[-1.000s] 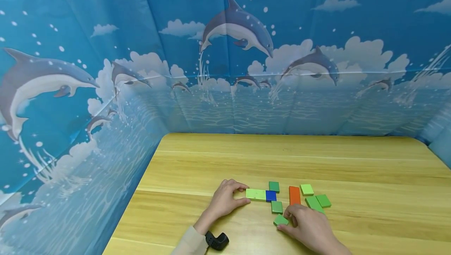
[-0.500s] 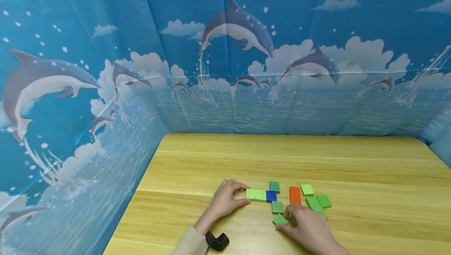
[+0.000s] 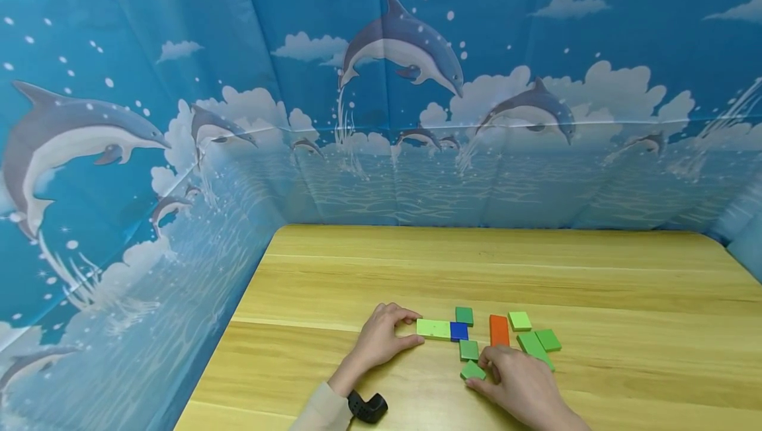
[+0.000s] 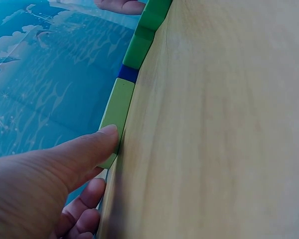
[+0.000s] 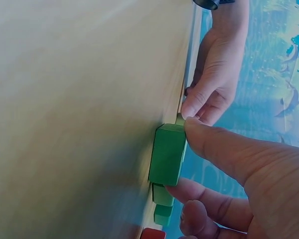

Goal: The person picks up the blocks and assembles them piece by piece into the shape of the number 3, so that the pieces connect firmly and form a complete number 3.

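Note:
My left hand (image 3: 383, 338) pinches the left end of a flat light green block (image 3: 433, 329) between thumb and fingers; in the left wrist view the thumb lies along its side. A blue block (image 3: 459, 332) adjoins that block's right end. One dark green block (image 3: 464, 316) sits at the blue block's far side, and a green square block (image 3: 469, 350) at its near side. With thumb and index finger, my right hand (image 3: 520, 381) pinches another green block (image 3: 473, 371), turned cornerwise just below the square one. The right wrist view shows this held block (image 5: 168, 154) close up.
An orange-red block (image 3: 499, 330) lies beyond the right hand, partly covered by it. To its right are a lime square block (image 3: 520, 320), a long green block (image 3: 536, 350) and a green square (image 3: 548, 340) on the wooden table (image 3: 476, 266). A dolphin-printed curtain (image 3: 387, 173) hangs behind.
The green block in my right hand has shifted very slightly left with the fingers. My left hand and the other blocks stay as they were.

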`<state>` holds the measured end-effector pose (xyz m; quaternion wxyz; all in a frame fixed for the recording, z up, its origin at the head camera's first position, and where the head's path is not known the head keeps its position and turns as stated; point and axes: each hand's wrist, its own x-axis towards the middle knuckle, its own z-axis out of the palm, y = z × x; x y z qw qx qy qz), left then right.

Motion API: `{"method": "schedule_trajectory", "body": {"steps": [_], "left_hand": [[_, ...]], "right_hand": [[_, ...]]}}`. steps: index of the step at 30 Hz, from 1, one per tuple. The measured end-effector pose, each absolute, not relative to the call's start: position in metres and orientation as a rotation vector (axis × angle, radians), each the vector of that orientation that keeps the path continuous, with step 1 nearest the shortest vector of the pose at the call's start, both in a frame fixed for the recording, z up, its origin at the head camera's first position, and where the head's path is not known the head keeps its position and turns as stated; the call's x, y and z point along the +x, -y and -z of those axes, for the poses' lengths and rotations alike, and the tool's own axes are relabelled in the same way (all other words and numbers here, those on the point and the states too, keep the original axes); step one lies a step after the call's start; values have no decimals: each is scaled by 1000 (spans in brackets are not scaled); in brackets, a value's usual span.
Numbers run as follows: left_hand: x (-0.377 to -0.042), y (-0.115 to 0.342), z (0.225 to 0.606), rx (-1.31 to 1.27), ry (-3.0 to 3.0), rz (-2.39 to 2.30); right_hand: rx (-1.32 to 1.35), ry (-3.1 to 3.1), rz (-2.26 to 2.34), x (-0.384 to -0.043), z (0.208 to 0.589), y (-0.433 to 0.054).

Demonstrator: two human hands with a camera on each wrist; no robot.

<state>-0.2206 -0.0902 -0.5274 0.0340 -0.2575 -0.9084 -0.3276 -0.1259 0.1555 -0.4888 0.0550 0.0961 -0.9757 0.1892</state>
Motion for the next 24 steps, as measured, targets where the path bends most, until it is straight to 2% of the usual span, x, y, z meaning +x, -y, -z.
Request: {"method": "schedule_trajectory", "body": {"steps": [14,24], "left_hand": [[-219,89,526,-789,2800,1016],[-220,90,527,-794,2801,1006]], "right_hand": [[285,2978,-644,-128,485,-160],[178,2898,-574,-147,474,-188]]}}
